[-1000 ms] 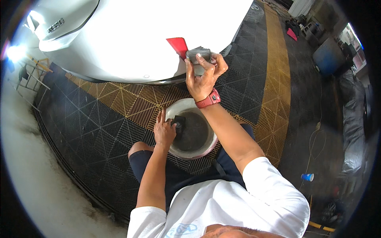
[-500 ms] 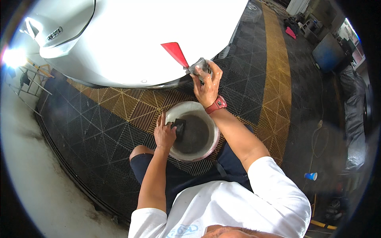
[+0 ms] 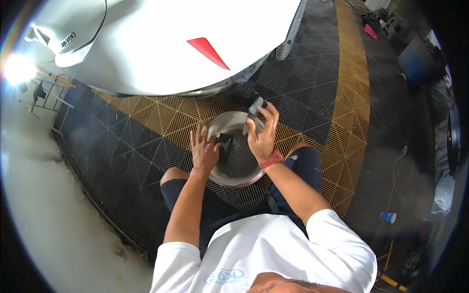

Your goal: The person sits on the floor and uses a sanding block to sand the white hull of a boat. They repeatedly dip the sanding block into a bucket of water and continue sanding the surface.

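Observation:
A round whitish basin (image 3: 221, 181) of murky grey water stands on the floor between my knees. My left hand (image 3: 204, 152) is at its left rim, some fingers stretched over the edge. Its thumb and forefinger meet a small black block (image 3: 225, 141) that hangs over the water. My right hand (image 3: 264, 134), with a red watch on the wrist, is over the basin's far right rim. It is closed on a folded sheet of grey sandpaper (image 3: 254, 108), slightly blurred by motion. Beyond the basin is a white car's bumper (image 3: 156, 63) with a red, wedge-shaped reflector (image 3: 210, 52).
Black and yellow ribbed tiles (image 3: 293, 83) cover the floor. A bright work light (image 3: 19, 68) shines by a metal stand at the left wall. To the right are a blue drum (image 3: 417, 61), a blue cup (image 3: 388, 217) lying on its side and a thin cable (image 3: 395, 171).
My right hand has come away from the car beside the red reflector, back over the basin, still with the grey sandpaper. My left hand stays at the basin's left rim.

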### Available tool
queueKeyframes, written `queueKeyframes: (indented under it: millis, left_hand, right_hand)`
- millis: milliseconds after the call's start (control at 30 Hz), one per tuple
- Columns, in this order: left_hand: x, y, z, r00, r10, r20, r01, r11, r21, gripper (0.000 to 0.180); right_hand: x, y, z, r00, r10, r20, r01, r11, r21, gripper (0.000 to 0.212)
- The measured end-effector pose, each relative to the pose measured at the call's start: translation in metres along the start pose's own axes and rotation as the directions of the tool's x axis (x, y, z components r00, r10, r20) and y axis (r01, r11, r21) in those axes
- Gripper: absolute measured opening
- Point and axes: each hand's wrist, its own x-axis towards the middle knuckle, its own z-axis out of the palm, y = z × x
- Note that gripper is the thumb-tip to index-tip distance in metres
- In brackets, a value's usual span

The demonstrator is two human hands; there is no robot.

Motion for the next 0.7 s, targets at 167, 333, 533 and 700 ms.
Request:
queueKeyframes:
  millis: [167,333,533,700]
  left_hand:
    - [0.023,0.047,0.039,0.603,0.144,0.785,0.075,0.969,-0.236,0.047]
    - [0.033,0.054,0.172,0.288,0.080,0.954,0.123,0.985,-0.120,0.058]
    - [0.025,0.053,0.166,0.329,0.144,0.933,-0.114,0.987,-0.112,0.043]
    - [0.089,0.041,-0.051,0.708,0.252,0.660,0.244,0.790,-0.563,0.016]
  right_hand:
    - [-0.063,0.039,-0.028,0.933,0.229,0.279,-0.224,0.973,-0.048,0.049]
    - [-0.082,0.042,-0.023,0.932,0.214,0.293,-0.166,0.969,-0.181,0.051]
    - [-0.078,0.049,-0.026,0.942,0.276,0.192,-0.259,0.960,-0.109,0.049]
    - [-0.077,0.056,-0.025,0.954,0.260,0.147,-0.248,0.964,-0.099,0.047]
